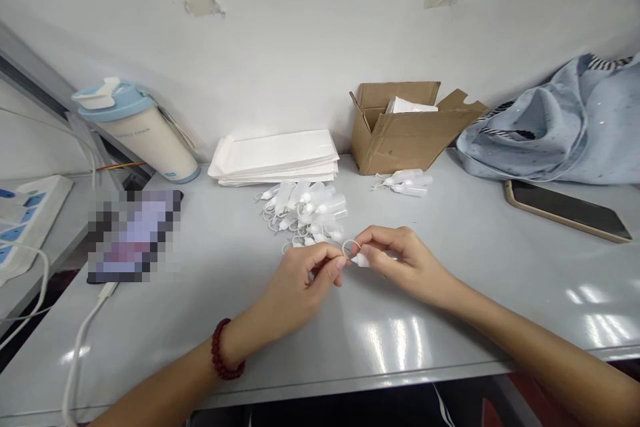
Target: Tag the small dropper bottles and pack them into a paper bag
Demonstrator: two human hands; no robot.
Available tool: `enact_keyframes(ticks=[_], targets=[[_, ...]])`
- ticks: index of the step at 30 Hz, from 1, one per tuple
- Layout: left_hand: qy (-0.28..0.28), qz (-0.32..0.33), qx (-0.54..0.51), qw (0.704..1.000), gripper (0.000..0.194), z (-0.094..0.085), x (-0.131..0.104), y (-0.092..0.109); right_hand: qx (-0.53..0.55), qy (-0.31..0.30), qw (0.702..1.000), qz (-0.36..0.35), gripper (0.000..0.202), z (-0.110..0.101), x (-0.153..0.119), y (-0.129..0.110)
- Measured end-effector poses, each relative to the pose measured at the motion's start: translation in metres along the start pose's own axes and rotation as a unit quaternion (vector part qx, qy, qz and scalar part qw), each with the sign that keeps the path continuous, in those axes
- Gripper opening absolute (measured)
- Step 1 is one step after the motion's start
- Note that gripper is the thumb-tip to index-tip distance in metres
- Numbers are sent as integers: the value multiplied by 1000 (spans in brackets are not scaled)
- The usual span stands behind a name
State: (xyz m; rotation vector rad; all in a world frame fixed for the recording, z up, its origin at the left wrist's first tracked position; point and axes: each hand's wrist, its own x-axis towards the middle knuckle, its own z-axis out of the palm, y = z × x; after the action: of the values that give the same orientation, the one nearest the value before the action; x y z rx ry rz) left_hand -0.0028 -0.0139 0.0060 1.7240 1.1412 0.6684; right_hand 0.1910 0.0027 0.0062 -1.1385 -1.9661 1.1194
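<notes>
My right hand (pixel 407 260) is closed around a small translucent squeeze bottle (pixel 359 260); its white nozzle sticks out to the left, and most of the body is hidden by my fingers. A thin white strap (pixel 349 242) arches up from the bottle in a loop. My left hand (pixel 300 280) pinches the strap's end between thumb and forefinger, close beside the nozzle. Just beyond my hands lies a heap of similar squeeze bottles (pixel 305 203) with thin looped straps. Several more small bottles (pixel 409 180) rest farther right.
Behind the heap is a stack of white envelopes (pixel 280 150). An open cardboard box (pixel 400 143) holds white items. A tumbler (pixel 145 130), a phone on a cable (pixel 135 233) and a power strip (pixel 33 220) stand left. Another phone (pixel 565 210) and a blue cloth bag (pixel 555 120) lie right.
</notes>
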Motion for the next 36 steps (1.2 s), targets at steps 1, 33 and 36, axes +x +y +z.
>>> enact_keyframes(ticks=[1, 33, 36], targets=[[2, 5, 15, 1000, 22, 1, 0, 0, -9, 2, 1000, -2, 20, 1, 0, 1], [51, -24, -34, 998, 32, -7, 3, -2, 90, 36, 992, 86, 29, -12, 1, -8], [78, -31, -41, 996, 29, -8, 5, -1, 104, 45, 991, 78, 29, -15, 2, -8]])
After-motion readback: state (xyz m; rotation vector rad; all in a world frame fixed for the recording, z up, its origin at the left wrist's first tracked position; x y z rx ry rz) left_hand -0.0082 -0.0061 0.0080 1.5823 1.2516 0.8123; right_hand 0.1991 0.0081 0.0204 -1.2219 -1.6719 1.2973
